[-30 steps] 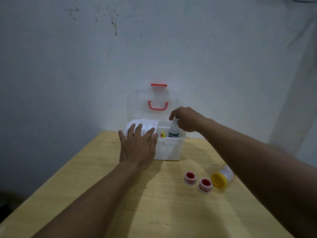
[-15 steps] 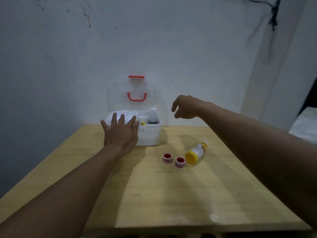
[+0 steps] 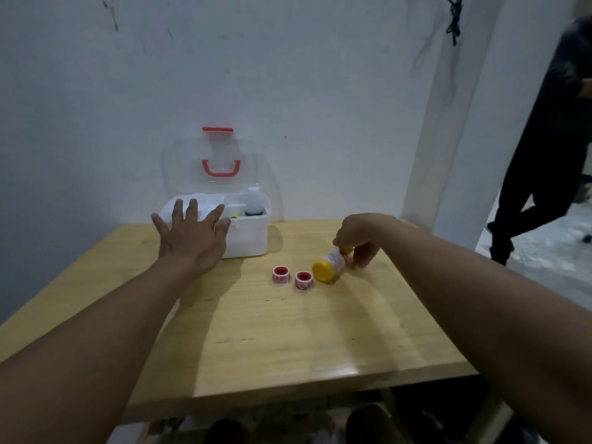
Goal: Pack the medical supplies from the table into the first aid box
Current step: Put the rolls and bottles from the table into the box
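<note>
From the head view, a white plastic first aid box (image 3: 246, 233) stands at the far edge of the pale wooden desk (image 3: 288, 331), close to the white wall, with its clear lid (image 3: 221, 168) swung up; the lid carries a red handle and a red latch. Inside the box, toward its right end, a white bottle with a dark green label (image 3: 254, 205) stands upright, and a small yellow item just left of that bottle is too small to make out. The left hand (image 3: 192, 238) lies with fingers spread wide and flat against the box's front left part, holding nothing. To the right of the box and nearer the camera, the right hand (image 3: 357, 240) has its fingers curled around the far end of a yellow-capped bottle with a white label (image 3: 330, 264), which is tipped with its cap toward the camera; whether it is touching the desk is unclear. Just left of that cap, two small red-and-white tape rolls (image 3: 280, 274) (image 3: 303, 280) sit side by side on the desk, in front of the box. Far right of the box, past the wall's edge, a person in dark clothes (image 3: 544, 139) stands on a pale floor.
</note>
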Motion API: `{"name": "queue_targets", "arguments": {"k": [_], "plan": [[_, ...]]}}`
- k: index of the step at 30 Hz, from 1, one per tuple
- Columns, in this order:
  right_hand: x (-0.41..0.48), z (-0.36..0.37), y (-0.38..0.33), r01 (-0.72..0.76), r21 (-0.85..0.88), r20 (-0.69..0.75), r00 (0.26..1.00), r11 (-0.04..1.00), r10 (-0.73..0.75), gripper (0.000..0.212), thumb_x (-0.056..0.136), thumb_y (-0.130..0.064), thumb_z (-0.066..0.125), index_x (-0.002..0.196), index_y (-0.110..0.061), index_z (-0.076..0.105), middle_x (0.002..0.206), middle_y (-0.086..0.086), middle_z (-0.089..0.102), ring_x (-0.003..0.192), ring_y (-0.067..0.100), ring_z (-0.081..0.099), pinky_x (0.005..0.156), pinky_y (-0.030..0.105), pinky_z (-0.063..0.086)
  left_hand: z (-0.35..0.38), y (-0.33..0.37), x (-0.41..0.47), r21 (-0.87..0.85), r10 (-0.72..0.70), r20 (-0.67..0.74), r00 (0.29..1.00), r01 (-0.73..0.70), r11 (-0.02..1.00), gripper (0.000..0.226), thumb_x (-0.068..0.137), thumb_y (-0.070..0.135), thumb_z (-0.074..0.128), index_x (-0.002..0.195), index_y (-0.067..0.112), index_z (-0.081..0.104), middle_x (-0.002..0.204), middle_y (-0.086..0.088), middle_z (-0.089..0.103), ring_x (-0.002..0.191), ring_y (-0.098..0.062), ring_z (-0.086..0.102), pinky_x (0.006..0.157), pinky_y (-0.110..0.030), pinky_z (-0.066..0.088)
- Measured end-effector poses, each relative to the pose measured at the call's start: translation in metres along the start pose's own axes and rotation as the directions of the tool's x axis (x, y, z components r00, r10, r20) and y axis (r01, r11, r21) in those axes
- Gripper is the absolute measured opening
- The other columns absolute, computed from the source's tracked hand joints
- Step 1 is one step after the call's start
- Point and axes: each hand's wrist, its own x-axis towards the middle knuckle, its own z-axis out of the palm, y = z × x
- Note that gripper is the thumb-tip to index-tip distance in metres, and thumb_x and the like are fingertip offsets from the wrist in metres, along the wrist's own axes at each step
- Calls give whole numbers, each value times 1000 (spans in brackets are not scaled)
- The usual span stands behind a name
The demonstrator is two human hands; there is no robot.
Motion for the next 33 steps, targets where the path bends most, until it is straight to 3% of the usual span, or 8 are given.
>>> {"name": "queue_targets", "arguments": {"k": [5, 7, 10, 14, 19, 24, 29, 33], "plan": [[16, -11, -1, 31, 241, -46, 999, 970, -20, 16, 99, -6, 47, 104, 6, 55, 87, 21, 61, 73, 30, 64, 87, 44, 59, -2, 3, 13, 4, -11, -29, 1000, 11, 1000, 61, 95, 62, 5, 152, 44, 16, 164, -8, 7, 150, -27, -8, 112, -64, -12], [20, -12, -1, 22, 271, -24, 1000, 962, -16, 18, 98, -8, 50, 107, 6, 57, 87, 20, 61, 73, 29, 63, 88, 43, 58, -2, 0, 15, 8, -12, -28, 1000, 12, 1000, 60, 95, 62, 6, 152, 45, 16, 164, -8, 8, 150, -27, -6, 112, -65, -12], [22, -6, 4, -12, 266, 41, 999, 964, 1, 34, 96, -23, 59, 118, 3, 57, 96, 19, 62, 77, 30, 65, 82, 39, 60, 3, 1, 11, 10, -8, -20, 1000, 8, 1000, 60, 95, 62, 6, 151, 45, 18, 163, -8, 10, 150, -27, -4, 112, -65, -12], [23, -3, 4, -2, 259, 64, 998, 966, -15, 42, 90, -33, 67, 118, -2, 58, 95, 14, 64, 75, 24, 64, 83, 37, 58, 5, 1, 8, -5, -3, -25, 1000, 3, 1000, 59, 95, 62, 8, 151, 45, 19, 163, -7, 13, 150, -27, -2, 113, -64, -11], [21, -2, -9, 98, 194, 67, 991, 976, -113, 24, 87, -21, 71, 101, -2, 65, 95, 13, 64, 80, 27, 64, 84, 38, 59, 6, 1, 8, 0, 0, -33, 999, 0, 1000, 58, 96, 61, 9, 150, 44, 21, 162, -7, 16, 150, -27, 0, 113, -65, -9], [20, 0, -19, 133, 93, 73, 987, 987, -140, 29, 87, -17, 72, 108, 1, 63, 96, 14, 64, 79, 26, 65, 81, 38, 61, 5, 1, 7, -11, -2, -43, 999, 1, 1000, 58, 96, 60, 10, 150, 44, 22, 161, -7, 18, 150, -28, 2, 113, -65, -9], [8, -14, -20, 215, 83, 92, 971, 973, -222, 30, 92, -13, 65, 121, -6, 66, 114, 14, 66, 99, 24, 67, 83, 36, 60, 5, 2, 8, -19, -6, -34, 999, 6, 1000, 58, 96, 60, 10, 150, 44, 21, 161, -7, 19, 150, -27, 2, 113, -64, -10], [-5, -37, -16, 326, 100, 10, 944, 940, -328, 28, 94, -11, 62, 122, -7, 67, 104, 8, 68, 93, 20, 66, 72, 29, 58, 5, 2, 8, -9, -9, -37, 999, 8, 1000, 58, 96, 60, 9, 150, 45, 20, 161, -6, 19, 150, -27, 1, 113, -65, -9]]}}
